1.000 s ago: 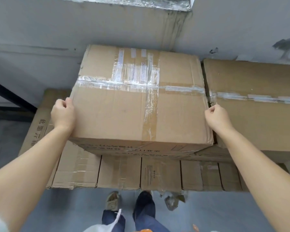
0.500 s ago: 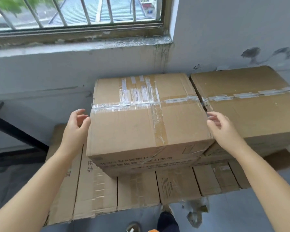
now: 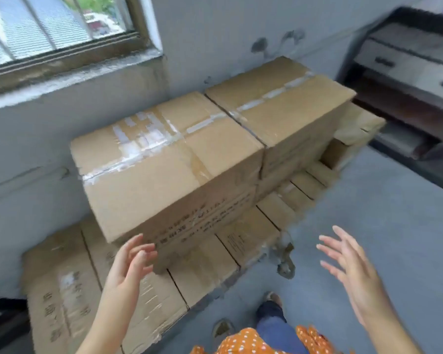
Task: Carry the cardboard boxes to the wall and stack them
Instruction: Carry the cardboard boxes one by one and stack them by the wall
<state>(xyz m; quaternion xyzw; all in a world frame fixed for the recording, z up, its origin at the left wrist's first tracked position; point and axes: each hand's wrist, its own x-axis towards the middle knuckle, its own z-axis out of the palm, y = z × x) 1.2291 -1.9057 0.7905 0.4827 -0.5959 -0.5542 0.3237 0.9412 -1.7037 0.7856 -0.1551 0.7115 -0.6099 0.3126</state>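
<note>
A taped cardboard box (image 3: 164,172) rests on top of the stack against the grey wall (image 3: 215,34), below the window. A second top box (image 3: 279,103) sits flush on its right. Both lie on a lower row of flatter boxes (image 3: 215,267) that stands on the floor. My left hand (image 3: 129,267) hovers open in front of the taped box's near corner, not touching it. My right hand (image 3: 351,267) is open over the floor, well to the right of the stack. Neither hand holds anything.
A barred window (image 3: 49,29) is at the upper left. A dark shelf unit with drawers (image 3: 407,72) stands at the right. A crumpled scrap (image 3: 284,256) lies on the grey floor (image 3: 381,205) by the stack. My feet (image 3: 269,310) are near the boxes.
Both hands have let go of the taped box's sides and pulled back with fingers spread. The view has swung up and to the right, away from the stack.
</note>
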